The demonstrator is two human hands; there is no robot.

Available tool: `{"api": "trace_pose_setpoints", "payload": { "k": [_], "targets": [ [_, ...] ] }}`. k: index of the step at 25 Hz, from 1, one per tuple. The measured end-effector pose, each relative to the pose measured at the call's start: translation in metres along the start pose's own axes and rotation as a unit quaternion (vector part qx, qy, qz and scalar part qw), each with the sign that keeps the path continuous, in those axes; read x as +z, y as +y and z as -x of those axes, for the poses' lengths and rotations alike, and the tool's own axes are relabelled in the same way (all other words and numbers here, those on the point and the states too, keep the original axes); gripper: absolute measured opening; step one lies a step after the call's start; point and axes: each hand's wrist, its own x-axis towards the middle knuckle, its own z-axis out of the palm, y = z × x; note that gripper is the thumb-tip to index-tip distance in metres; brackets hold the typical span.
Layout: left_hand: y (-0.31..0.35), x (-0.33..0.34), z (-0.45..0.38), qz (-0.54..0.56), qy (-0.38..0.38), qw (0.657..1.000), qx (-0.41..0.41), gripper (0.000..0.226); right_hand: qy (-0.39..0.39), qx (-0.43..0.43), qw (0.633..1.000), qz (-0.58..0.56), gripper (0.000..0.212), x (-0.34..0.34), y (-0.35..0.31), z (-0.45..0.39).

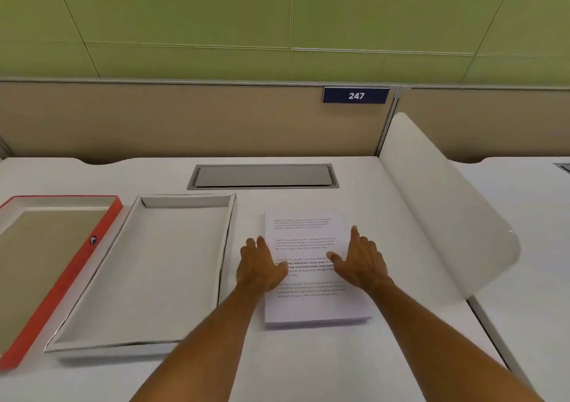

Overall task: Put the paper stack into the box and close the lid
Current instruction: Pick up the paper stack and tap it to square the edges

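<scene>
You work at a white desk (308,371) in front of a beige partition and a green wall. The paper stack (311,306) lies flat on the desk, to the right of the box (138,278), just beside its right wall but not touching it.

The stack looks like many loose printed sheets. I judge it to be rather heavy as a whole, but soft: it will bend in the middle if you lift it from one side only, and the upper sheets can slide away, because paper is slippery. So it is better to hold it at the two long edges, with fingers under the bottom sheet and thumbs on top.

Your left hand (262,266) rests on the left edge of the stack, the fingers spread and loose, some of them over the edge toward the desk. Your right hand (361,263) lies on the right part of the top sheet, also flat with spread fingers. Neither hand is grasping anything yet.

The box is empty and uncovered. The red lid (61,278) lies upside down at its left, well apart from the stack.
</scene>
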Motion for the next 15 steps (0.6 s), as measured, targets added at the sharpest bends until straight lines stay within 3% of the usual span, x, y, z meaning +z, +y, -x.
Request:
{"api": "trace_pose_setpoints", "payload": {
  "k": [6,10,15],
  "targets": [
    [0.010,0.008,-0.014,0.129,-0.007,0.986,-0.103,0.063,-0.070,0.108,0.981,-0.146,0.063,0.013,0.005,-0.030],
    [0.019,0.004,-0.024,0.219,-0.013,0.955,-0.200,0.063,-0.107,0.157,0.943,-0.273,0.058,0.012,0.020,-0.055],
    [0.015,-0.003,-0.035,0.298,-0.027,0.928,-0.220,0.029,-0.167,0.169,0.898,-0.369,0.065,0.019,0.030,-0.076]
  ]
}}
